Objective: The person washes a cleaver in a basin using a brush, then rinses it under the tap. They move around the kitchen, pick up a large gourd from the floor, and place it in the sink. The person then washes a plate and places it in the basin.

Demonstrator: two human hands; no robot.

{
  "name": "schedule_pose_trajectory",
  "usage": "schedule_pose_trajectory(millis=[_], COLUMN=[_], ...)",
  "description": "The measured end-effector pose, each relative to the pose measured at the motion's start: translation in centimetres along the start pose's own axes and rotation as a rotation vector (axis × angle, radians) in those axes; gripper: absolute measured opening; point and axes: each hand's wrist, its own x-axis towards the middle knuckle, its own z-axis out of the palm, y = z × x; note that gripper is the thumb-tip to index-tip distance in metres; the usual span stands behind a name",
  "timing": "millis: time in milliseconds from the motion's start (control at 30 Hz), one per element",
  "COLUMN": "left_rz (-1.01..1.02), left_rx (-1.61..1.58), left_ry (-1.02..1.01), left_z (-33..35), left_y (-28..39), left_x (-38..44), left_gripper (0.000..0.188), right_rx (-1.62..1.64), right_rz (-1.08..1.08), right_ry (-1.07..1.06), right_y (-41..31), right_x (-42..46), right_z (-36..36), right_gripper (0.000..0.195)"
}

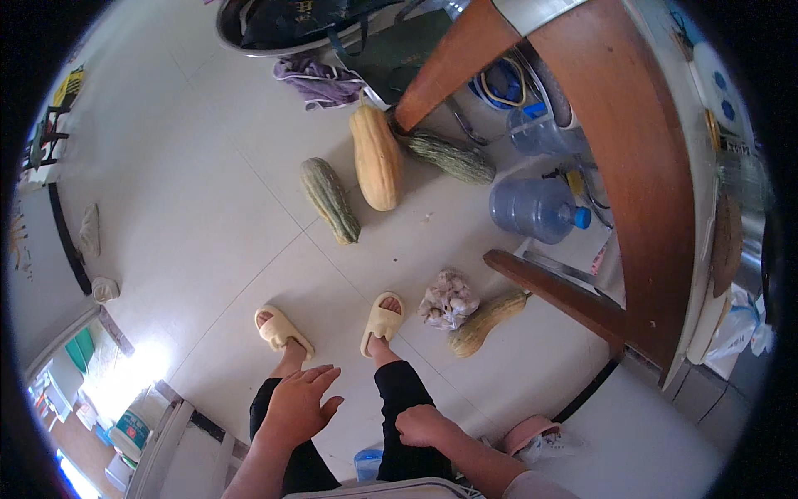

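Above my left knee, my left hand [302, 402] is held with the back up, the thumb spread from the fingers and nothing in it. My right hand [425, 426] is curled into a loose fist by my other knee, with no object showing in it. On the tiled floor ahead lie a long tan squash [376, 159], a green striped squash [330, 199] to its left and a dark green squash [450, 156] to its right. Nearer my feet, a clear bag of garlic bulbs [449, 299] rests against a curved yellowish squash [487, 324]. Neither hand touches any of these.
A wooden table [648, 156] stands on the right, its legs reaching the floor. Beneath it are a large water jug [533, 211] and a second clear jug [541, 131]. A metal basin [227, 31] and a purple cloth [321, 81] lie at the top. A doorway opens lower left.
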Motion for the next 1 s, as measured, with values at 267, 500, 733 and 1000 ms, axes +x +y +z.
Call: schedule_pose_trajectory(millis=[267,500,733,1000], left_rz=[0.028,-0.155,-0.226,-0.165], left_rx=[0.021,0.036,0.075,0.227], left_ry=[0.032,0.132,0.223,0.534], left_z=[1.1,0.9,0.1,-2.9], left_y=[-5.9,-13.9,-20.2,-22.7], left_x=[5.6,9.6,11.6,12.4], left_gripper=[0.050,0.055,0.060,0.057], right_rx=[0.351,0.109,0.288,0.134], right_rz=[0.263,0.387,-0.082,0.177], right_ry=[0.644,1.278,1.604,1.585], right_y=[10.0,24.7,27.5,24.9], right_x=[12.1,24.9,28.5,31.7], right_z=[-4.5,-23.0,-42.3,-43.9], right_gripper=[0.024,0.043,0.040,0.082])
